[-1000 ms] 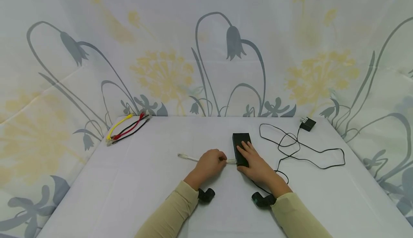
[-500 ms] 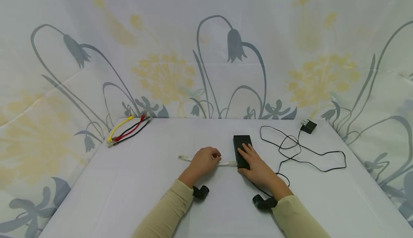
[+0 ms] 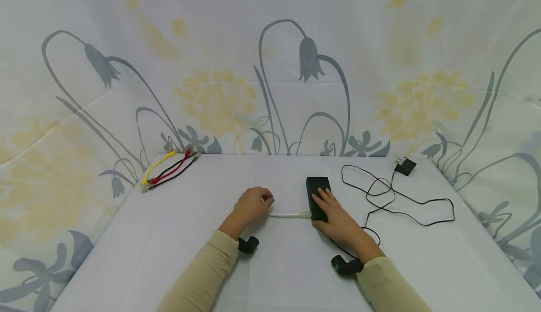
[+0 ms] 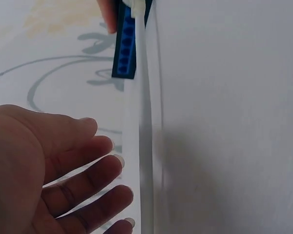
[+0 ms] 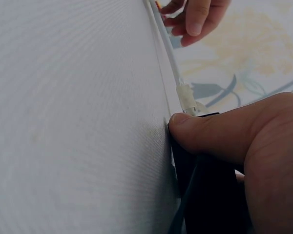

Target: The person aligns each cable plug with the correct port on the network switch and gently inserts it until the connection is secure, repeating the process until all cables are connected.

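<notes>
My left hand [image 3: 252,203] hovers over the white network cable [image 3: 285,215], thumb near the fingertips. In the left wrist view its fingers [image 4: 95,173] are loosely bent beside the cable, with nothing between them. The cable's clear plug [image 5: 187,99] sits at the left side of a small black network switch [image 3: 318,199], at one end of the row of blue ports [image 4: 126,48]. My right hand [image 3: 338,215] holds the switch, fingers spread across its top and thumb [image 5: 195,130] against the near end. The cable's far end is mostly hidden behind my left hand.
A thin black power cord [image 3: 418,202] runs in loops from the switch to a power adapter [image 3: 405,166] at the back right. Several short yellow, red and black cables [image 3: 171,171] lie at the back left. A flowered cloth [image 3: 211,67] hangs behind the white table [image 3: 169,255].
My left hand has let go of the cable and drawn back leftward, uncovering more of it near the plug. My right hand and the switch have stayed in place.
</notes>
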Action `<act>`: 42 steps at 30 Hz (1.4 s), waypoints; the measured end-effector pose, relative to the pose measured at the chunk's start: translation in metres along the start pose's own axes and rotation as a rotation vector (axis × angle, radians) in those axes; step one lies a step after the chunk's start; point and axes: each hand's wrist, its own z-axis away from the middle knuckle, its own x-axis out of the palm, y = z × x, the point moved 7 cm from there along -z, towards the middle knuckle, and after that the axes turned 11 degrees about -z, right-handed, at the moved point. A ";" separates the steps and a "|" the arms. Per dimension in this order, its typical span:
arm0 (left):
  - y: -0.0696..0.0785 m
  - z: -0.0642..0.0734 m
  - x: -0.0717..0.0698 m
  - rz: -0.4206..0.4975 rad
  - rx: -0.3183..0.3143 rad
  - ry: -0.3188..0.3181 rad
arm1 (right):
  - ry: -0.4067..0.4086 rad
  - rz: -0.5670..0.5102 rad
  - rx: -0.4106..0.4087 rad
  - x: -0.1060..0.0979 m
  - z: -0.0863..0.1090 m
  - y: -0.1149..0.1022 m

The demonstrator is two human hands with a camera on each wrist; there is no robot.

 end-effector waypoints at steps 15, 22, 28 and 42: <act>-0.048 0.000 -0.032 -0.055 -0.075 0.042 | 0.006 0.005 0.002 -0.002 0.000 0.000; -0.070 0.003 -0.042 -0.076 -0.122 0.020 | 0.002 0.004 0.005 -0.003 0.000 0.000; -0.088 0.007 -0.048 -0.100 -0.142 0.011 | 0.003 -0.001 0.008 -0.003 0.000 0.000; -0.131 0.016 -0.068 -0.148 -0.213 -0.005 | 0.000 -0.002 0.006 0.000 0.001 0.000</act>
